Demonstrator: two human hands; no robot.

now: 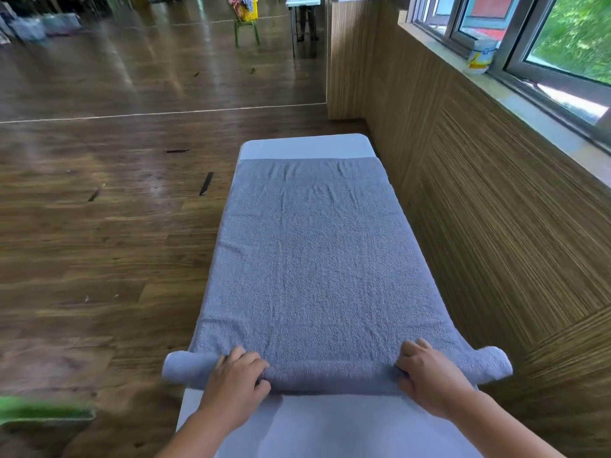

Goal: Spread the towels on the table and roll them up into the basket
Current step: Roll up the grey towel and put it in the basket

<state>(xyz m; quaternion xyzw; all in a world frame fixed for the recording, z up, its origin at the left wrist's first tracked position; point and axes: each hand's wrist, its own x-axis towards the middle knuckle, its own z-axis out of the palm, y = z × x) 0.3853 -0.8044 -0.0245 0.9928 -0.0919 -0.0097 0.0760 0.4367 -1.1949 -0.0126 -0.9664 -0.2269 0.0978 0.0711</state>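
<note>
A grey-blue towel (314,252) lies spread lengthwise over the narrow white table (304,145), overhanging both long edges. Its near end is rolled into a thick tube (334,375) that sticks out past both sides of the table. My left hand (236,381) presses on the left part of the roll, fingers curled over it. Over on the roll's right part my right hand (429,375) grips in the same way. No basket near the table is in view.
A wood-panelled wall (496,209) runs close along the table's right side, with a window sill above holding a white and yellow container (481,59). Wooden floor lies to the left. A green object (43,409) sits at lower left. Far back, a yellow basket (248,11) stands on a green chair.
</note>
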